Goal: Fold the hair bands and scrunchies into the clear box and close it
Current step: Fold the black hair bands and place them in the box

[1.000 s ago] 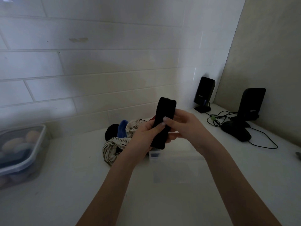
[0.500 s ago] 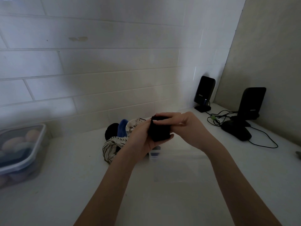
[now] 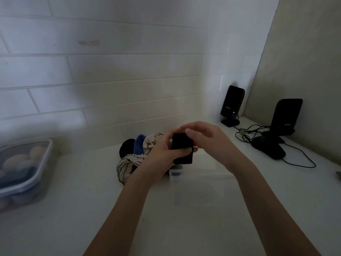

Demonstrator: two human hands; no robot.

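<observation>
Your left hand (image 3: pixel 162 154) grips the black band (image 3: pixel 182 151) from below and behind, thumb across its front face, fingers curled round it. Your right hand (image 3: pixel 204 139) sits over the top edge, fingertips curled down onto the upper fold; the thumb is hidden, so whether it pinches or only presses cannot be told for certain — it reads as a light pinch. The band is folded into a compact, roughly square packet, held upright in the air above the worktop (image 3: pixel 92 209).

Directly beneath the packet lies the clear box (image 3: pixel 193 174), its near end with the latch visible below your left hand. The box is faint against the white surface; its lid position cannot be made out.

Just left of your hands, on the worktop, the remaining items lie in a heap: a striped scrunchie (image 3: pixel 127 166), a blue scrunchie (image 3: pixel 139 145) and a black scrunchie (image 3: pixel 126 147), touching one another.

Further out: a lidded tub (image 3: pixel 27 174) at far left, two black speakers (image 3: pixel 232 104) with trailing cables at far right.

Judgement: the step in hand is folding the first band — nothing dark shows inside the box. The next move calls for lowering the packet into the box without releasing the fold; it looks springy and is likely to open if the grip slackens early. Three items remain, then closing.
</observation>
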